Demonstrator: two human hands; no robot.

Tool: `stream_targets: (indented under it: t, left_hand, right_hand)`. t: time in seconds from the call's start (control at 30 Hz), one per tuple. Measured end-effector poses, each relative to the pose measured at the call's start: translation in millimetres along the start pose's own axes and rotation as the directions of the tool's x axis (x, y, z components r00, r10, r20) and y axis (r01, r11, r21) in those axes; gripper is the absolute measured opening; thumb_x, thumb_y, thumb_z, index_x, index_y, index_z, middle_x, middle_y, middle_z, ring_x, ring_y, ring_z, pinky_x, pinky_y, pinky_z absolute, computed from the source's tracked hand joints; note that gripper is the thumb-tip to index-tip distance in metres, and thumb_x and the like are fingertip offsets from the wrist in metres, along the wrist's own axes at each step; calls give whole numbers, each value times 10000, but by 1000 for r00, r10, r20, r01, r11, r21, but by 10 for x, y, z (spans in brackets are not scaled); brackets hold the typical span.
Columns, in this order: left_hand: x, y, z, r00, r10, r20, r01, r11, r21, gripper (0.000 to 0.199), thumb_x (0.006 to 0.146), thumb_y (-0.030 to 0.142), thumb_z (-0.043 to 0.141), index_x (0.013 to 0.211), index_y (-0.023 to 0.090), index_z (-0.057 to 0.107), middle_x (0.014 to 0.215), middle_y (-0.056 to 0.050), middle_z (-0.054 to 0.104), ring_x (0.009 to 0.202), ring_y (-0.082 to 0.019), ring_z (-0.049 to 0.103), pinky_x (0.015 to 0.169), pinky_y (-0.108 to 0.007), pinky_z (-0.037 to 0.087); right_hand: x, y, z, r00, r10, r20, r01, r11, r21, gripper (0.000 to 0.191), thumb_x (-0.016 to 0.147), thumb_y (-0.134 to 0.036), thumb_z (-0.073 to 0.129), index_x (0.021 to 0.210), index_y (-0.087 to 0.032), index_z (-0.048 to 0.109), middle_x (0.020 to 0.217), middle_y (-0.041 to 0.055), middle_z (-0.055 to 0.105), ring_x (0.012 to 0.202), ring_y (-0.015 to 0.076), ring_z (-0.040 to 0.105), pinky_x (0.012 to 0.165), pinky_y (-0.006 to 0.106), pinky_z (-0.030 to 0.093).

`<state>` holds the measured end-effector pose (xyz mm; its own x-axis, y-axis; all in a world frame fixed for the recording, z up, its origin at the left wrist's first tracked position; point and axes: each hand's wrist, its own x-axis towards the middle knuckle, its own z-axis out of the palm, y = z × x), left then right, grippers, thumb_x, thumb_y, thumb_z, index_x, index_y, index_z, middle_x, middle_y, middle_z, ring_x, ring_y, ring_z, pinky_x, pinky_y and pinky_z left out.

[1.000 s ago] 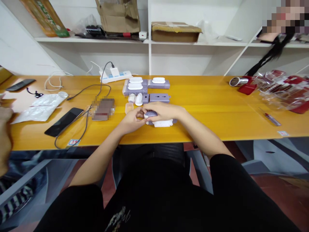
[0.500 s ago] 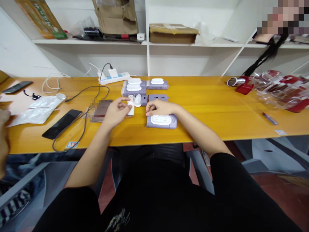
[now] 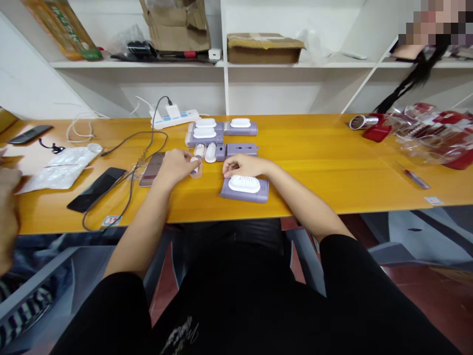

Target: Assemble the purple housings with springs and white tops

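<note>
My left hand [image 3: 177, 166] is closed, pinching a small white rounded piece [image 3: 194, 165]. A translucent edge shows beside that piece. My right hand [image 3: 240, 165] has curled fingers, with the fingertips at the far side of a purple device [image 3: 261, 195]. Whether anything sits in those fingertips is hidden. On top of this device lies a white oval bristled pad [image 3: 244, 184]. Just beyond my hands are white oval pieces [image 3: 211, 153] and a purple part with slots [image 3: 242, 149]. Farther back stand more purple devices [image 3: 247, 131] topped with white pads.
A brown-screened phone [image 3: 150, 173], a black phone [image 3: 96, 190] and a dark cable [image 3: 130, 197] lie to the left. Behind is a white power strip [image 3: 177, 120]. Red and clear plastic parts [image 3: 424, 130] crowd the right. Another person's hand [image 3: 9, 185] is at far left.
My left hand has moved slightly left and turned over the white piece, so less of it shows. The purple device by my right hand has shifted slightly nearer to me and turned a little.
</note>
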<state>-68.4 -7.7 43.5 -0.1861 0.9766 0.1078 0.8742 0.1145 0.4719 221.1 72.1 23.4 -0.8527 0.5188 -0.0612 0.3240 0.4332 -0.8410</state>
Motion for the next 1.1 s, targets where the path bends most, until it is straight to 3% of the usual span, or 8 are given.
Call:
stream_targets:
  t: [0.2,0.33,0.43,0.53,0.6,0.7,0.97,1.1]
  left_hand:
    - [-15,-75,60,1000,-5,-23,6,1000,28,434,1013,498,806,1286,178,911,1166,-169,896,1225,-413,836,1136,-503,631]
    - [-162,-54,120,967,208,-146,-226,967,-114,540,1004,539,824,1405,179,865,1448,-205,819,1319,-409,806,1220,-561,631]
    - [-364,85,275,904,428,9,-395,843,-364,956,872,665,974,1686,240,708,1632,-189,757,1459,-427,769,1220,-570,661]
    - [-517,234,496,779,585,225,-441,766,-467,1279,721,696,1110,1802,260,584,1848,-210,628,1704,-483,614,1397,-633,546]
    - [-548,277,617,737,623,261,-469,750,-467,1145,765,671,1097,1730,250,645,1784,-200,690,1661,-477,652,1424,-648,518]
    - [-527,248,706,736,632,242,-497,748,-440,941,845,651,1059,1623,244,718,1642,-176,780,1548,-459,725,1387,-651,552]
    - [-569,178,751,769,612,186,-498,755,-427,946,838,614,1081,1620,226,716,1627,-177,768,1516,-460,729,1371,-653,570]
    - [-635,219,799,773,605,188,-484,756,-440,926,881,647,1047,1646,248,712,1664,-180,751,1564,-475,702,1378,-667,564]
  right_hand:
    - [-214,-179,-163,996,-63,-65,52,986,-161,265,1085,-452,780,1041,-199,845,993,45,871,871,189,729,811,331,542]
    - [-585,-456,-236,997,7,-79,-30,954,-298,459,1042,-609,860,1207,-182,884,1142,111,906,992,258,796,896,387,577]
    - [-818,-638,-94,994,32,-108,-78,887,-456,527,1006,-652,929,1241,-182,889,1187,131,895,1035,289,793,920,403,566]
    - [-934,-711,137,984,58,-170,-144,822,-551,439,1039,-558,929,1290,-200,892,1299,152,885,1114,327,791,949,426,571]
    - [-962,-700,257,975,63,-214,-177,804,-568,389,1067,-470,907,1339,-194,887,1364,173,875,1181,354,798,1005,454,588]
    - [-979,-656,330,970,46,-239,-175,813,-555,340,1095,-415,875,1343,-182,885,1366,175,871,1202,350,804,1048,455,595]
    - [-1015,-693,218,972,22,-235,-149,829,-539,303,1097,-466,880,1200,-182,903,1233,145,866,1116,322,781,980,418,548]
    - [-1031,-824,85,957,-75,-280,-85,851,-518,297,1055,-488,910,1123,-199,903,1161,112,851,1033,293,741,954,408,519]
